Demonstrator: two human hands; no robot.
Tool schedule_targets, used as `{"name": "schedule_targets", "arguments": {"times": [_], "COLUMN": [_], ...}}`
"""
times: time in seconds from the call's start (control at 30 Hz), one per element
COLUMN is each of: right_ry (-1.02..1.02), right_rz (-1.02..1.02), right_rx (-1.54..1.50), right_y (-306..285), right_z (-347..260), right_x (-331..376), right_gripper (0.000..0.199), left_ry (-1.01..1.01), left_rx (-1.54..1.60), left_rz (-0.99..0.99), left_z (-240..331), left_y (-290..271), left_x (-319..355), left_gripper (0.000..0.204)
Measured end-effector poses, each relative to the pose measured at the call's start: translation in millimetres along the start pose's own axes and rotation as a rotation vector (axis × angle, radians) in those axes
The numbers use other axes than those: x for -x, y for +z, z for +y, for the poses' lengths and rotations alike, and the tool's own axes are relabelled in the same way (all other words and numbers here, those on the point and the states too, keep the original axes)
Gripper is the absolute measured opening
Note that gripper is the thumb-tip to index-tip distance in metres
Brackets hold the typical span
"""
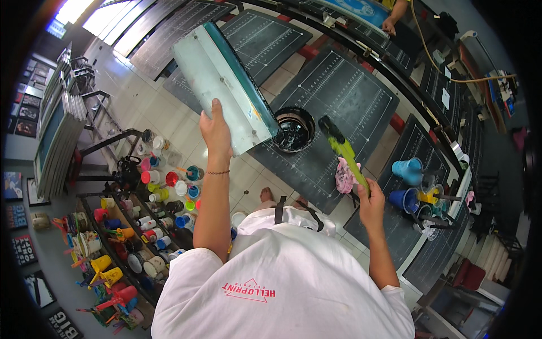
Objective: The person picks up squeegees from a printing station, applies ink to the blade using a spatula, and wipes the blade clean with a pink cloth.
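My left hand (216, 134) grips a wide screen-printing squeegee (208, 73) by its pale metal holder, thumb on the face. Its teal blade has dark ink along the edge. The lower corner of the blade is by the rim of a bucket of black ink (294, 131), which stands on a dark gridded platen (333, 85); whether they touch I cannot tell. In my right hand (371, 202) is a green spatula (351, 153), its upper end coated in black ink and held up right of the bucket. A crumpled pink cloth (345, 176) lies beside the spatula.
More gridded platens (262, 45) surround me. Blue cups (405, 199) stand at the right. Ink pots (180, 187) crowd the floor and a shelf rack (121, 237) at left, near stacked screens (56, 135). Another person's hand (389, 26) shows at the far right.
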State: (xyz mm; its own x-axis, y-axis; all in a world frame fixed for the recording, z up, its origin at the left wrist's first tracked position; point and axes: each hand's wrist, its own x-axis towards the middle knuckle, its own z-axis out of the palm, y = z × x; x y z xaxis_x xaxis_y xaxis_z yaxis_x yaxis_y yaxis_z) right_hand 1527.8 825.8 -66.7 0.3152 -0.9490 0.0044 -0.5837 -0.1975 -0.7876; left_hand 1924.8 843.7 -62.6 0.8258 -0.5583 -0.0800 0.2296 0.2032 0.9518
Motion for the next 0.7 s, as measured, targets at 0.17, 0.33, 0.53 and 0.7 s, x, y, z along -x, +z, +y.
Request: {"name": "schedule_targets", "arguments": {"times": [0.17, 0.33, 0.53, 0.7], "right_ry": [0.106, -0.013, -0.103, -0.084], "right_rz": [-0.096, -0.039, 0.018, 0.008], "right_rx": [-0.229, 0.021, 0.250, 0.276], "right_y": [0, 11, 12, 4], "right_z": [-26, -25, -8, -6], "right_x": [-9, -9, 1, 5], "right_gripper": [0.029, 0.024, 0.025, 0.026], "left_ry": [0.010, -0.002, -0.019, -0.032], "left_rx": [0.029, 0.006, -0.060, -0.056], "left_rz": [-0.022, -0.022, 0.019, 0.005], "left_z": [2, 2, 1, 5], "left_y": [5, 8, 5, 4], "left_x": [-1, 2, 4, 2], "left_gripper": [0.040, 0.040, 0.040, 0.040]}}
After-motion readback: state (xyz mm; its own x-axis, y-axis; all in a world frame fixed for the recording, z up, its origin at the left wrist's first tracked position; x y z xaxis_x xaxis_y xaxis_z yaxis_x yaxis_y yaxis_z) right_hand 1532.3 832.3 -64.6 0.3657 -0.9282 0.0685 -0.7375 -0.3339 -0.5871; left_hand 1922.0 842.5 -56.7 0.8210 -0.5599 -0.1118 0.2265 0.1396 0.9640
